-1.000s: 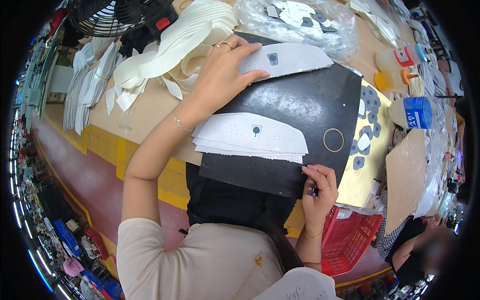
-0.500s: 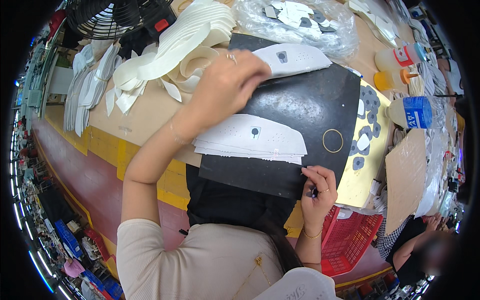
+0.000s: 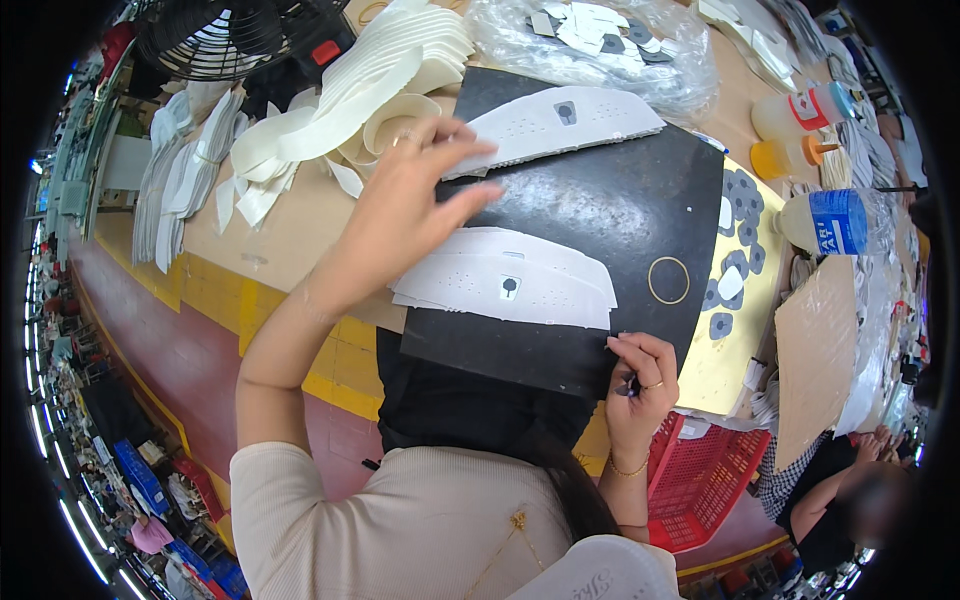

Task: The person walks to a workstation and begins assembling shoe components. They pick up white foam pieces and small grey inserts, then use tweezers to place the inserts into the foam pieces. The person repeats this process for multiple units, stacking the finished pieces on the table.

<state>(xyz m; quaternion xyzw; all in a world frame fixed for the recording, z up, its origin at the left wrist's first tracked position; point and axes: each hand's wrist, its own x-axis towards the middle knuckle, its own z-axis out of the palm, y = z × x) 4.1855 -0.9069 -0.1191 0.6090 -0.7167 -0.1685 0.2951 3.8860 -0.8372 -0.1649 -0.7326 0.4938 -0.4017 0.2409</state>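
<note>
My left hand [image 3: 425,190] is open, fingers and thumb spread, above the left end of a far stack of white cut pieces [image 3: 585,120] with a dark patch on top. Closer to me, overlapping white curved pieces [image 3: 560,290] with small punched holes lie on a black mat [image 3: 600,210]. The front one bears a dark tree-shaped mark [image 3: 510,288]; a piece shows behind it. By their right corner my right hand [image 3: 645,385] is closed, its fingers curled around something small and dark that I cannot make out.
A rubber band [image 3: 668,280] lies on the mat. To the right are a yellow sheet [image 3: 725,370] with dark patches, several bottles [image 3: 840,222] and a cardboard piece [image 3: 815,360]. Cream strips [image 3: 370,90], a fan [image 3: 235,40] and a plastic bag [image 3: 690,70] sit farther back. A red basket [image 3: 705,480] is below right.
My left hand has drawn back left and its fingers have spread. In the near pile, the front piece now sits lower, with another marked piece showing behind it. My right hand has hardly moved.
</note>
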